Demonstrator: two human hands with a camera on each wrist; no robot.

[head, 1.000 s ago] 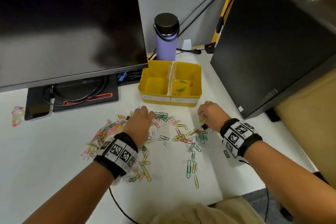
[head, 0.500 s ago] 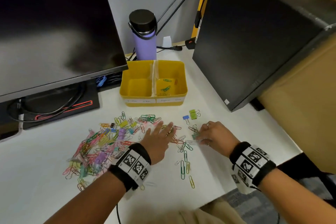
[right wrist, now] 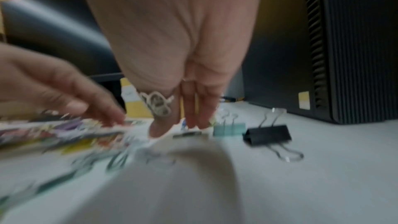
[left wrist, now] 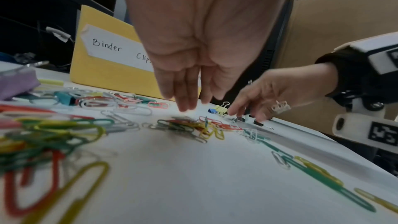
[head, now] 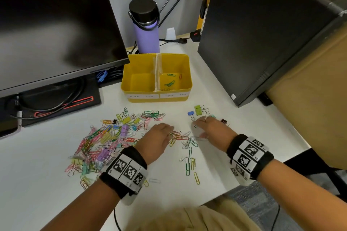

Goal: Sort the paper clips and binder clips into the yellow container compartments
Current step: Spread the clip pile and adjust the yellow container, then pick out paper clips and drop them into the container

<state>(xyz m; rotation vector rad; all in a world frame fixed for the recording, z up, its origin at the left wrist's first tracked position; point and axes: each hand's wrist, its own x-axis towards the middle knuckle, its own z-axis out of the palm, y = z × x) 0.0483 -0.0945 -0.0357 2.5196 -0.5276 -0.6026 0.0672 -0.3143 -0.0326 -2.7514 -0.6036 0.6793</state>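
The yellow container (head: 156, 97) has two labelled compartments: the left "Binder Clips" one looks empty, and the right one holds a few paper clips (head: 170, 83). A large mixed clip pile (head: 105, 140) lies to the left. My left hand (head: 170, 130) hovers with straight fingers (left wrist: 187, 103) over a small paper clip heap (left wrist: 193, 125), holding nothing. My right hand (head: 199, 124) touches the table with straight fingers (right wrist: 193, 120). Beside or just beyond it lie a teal binder clip (right wrist: 229, 129), a black binder clip (right wrist: 268, 135), a blue one (head: 191, 113) and a green one (head: 198, 109).
A monitor (head: 56, 24) overhangs the table at the left, with its base and cables (head: 60, 99) below. A purple bottle (head: 146, 30) stands behind the container. A black computer tower (head: 262, 33) stands at the right. Loose paper clips (head: 190, 167) lie near the table's front edge.
Both hands have drawn back from the container's front towards me. The left hand has closed its spread fingers over the small heap. Several binder clips now lie uncovered beyond the right hand.
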